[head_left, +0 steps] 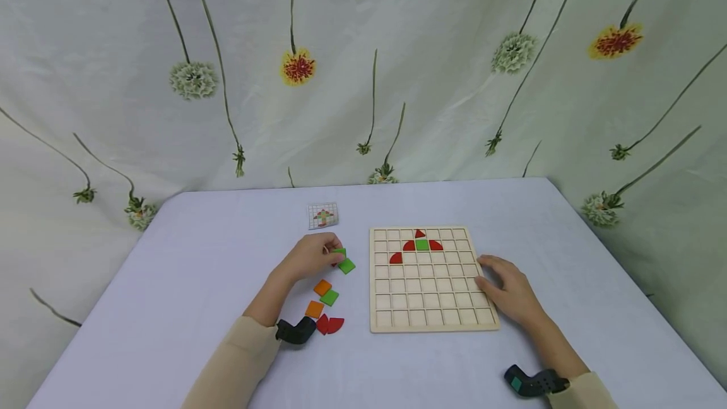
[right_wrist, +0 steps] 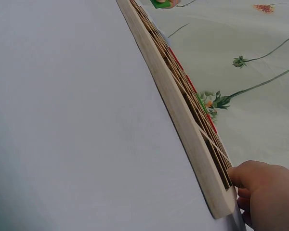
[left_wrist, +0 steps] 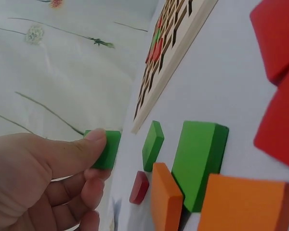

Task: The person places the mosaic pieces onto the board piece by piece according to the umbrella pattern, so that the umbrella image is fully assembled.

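My left hand (head_left: 307, 254) pinches a green square tile (left_wrist: 111, 150) between thumb and fingers, left of the wooden grid board (head_left: 423, 302). Just below that hand lies another green square tile (head_left: 346, 266), and a small red piece (left_wrist: 139, 187) shows close by. My right hand (head_left: 514, 292) holds the board's right edge, its thumb on the frame and its other fingers partly hidden. In the board's upper cells sit a green square (head_left: 422, 244), a red triangle (head_left: 420, 233) and several red quarter-circles (head_left: 396, 258).
Beside my left forearm lie two orange squares (head_left: 315, 309), a green square (head_left: 329, 297) and red pieces (head_left: 336, 325). A small printed pattern card (head_left: 323, 215) is beyond my left hand. White cloth (head_left: 227, 232) covers the table, with a floral curtain (head_left: 443, 81) behind.
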Demonstrator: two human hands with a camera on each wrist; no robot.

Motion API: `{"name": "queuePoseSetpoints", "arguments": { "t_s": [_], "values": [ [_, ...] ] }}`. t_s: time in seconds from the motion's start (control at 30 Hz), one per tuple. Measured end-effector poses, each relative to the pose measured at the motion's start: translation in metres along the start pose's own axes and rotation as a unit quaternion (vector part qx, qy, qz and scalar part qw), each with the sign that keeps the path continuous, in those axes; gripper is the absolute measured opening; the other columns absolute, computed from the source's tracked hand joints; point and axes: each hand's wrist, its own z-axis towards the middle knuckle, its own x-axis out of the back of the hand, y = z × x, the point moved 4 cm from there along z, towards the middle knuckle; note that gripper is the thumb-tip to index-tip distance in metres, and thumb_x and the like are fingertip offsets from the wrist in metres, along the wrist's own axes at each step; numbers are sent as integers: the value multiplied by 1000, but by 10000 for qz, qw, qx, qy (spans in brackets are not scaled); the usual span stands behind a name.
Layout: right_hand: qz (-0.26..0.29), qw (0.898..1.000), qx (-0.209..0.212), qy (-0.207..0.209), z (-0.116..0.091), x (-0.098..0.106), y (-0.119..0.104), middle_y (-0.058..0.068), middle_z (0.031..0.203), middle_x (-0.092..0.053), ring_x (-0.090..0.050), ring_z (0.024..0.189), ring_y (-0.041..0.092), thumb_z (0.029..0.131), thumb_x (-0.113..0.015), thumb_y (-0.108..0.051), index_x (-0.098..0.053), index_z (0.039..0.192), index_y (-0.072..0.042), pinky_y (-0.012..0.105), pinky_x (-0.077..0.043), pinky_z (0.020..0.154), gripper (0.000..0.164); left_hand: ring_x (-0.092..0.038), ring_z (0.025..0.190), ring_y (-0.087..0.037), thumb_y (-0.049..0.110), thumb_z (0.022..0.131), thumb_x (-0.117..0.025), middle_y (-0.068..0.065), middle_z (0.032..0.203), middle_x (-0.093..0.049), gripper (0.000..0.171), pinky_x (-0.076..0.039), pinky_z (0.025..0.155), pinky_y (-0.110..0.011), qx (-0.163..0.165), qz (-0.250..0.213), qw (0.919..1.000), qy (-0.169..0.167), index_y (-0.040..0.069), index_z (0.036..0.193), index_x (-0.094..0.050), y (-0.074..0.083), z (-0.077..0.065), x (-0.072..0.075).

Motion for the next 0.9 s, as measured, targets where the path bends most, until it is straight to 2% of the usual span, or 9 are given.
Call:
{"name": "queuePoseSetpoints", "arguments": {
  "t_s": [0.27, 0.5, 0.7, 0.9],
  "values": [
    [27, 10000, 18, -5, 0, 1, -1, 28, 135, -51, -41, 129, 46, 93, -65, -16, -56, 128, 7, 60, -30, 104, 43, -52, 75, -17, 19, 90, -71, 2, 82, -59, 8, -43, 66, -29, -265, 54, 9996, -46, 12, 92, -66, 15, 11, -10],
    [-13, 10000, 18, -23, 0, 0, -2, 28, 135, -51, -42, 129, 46, 93, -65, -18, -56, 128, 6, 60, -30, 104, 44, -53, 75, -17, 16, 91, -70, 2, 84, -61, 5, -45, 66, -29, -415, -80, 9990, -167, 13, 93, -67, 26, 17, -20],
    [-4, 10000, 10, -44, 1, 0, -3, 28, 135, -51, -41, 129, 46, 93, -65, -17, -56, 128, 7, 60, -30, 104, 44, -52, 72, -15, 16, 92, -69, 3, 82, -60, 5, -43, 66, -30, -678, -11, 9974, -249, 12, 94, -67, 34, 23, -28],
    [-33, 10000, -31, -56, 1, -1, 0, 28, 135, -51, -41, 129, 46, 92, -65, -16, -56, 128, 7, 60, -30, 105, 44, -53, 77, -15, 14, 92, -68, 2, 85, -62, 4, -44, 71, -32, -1027, 34, 9941, -352, 11, 94, -68, 51, 32, -37]
  ]
}}
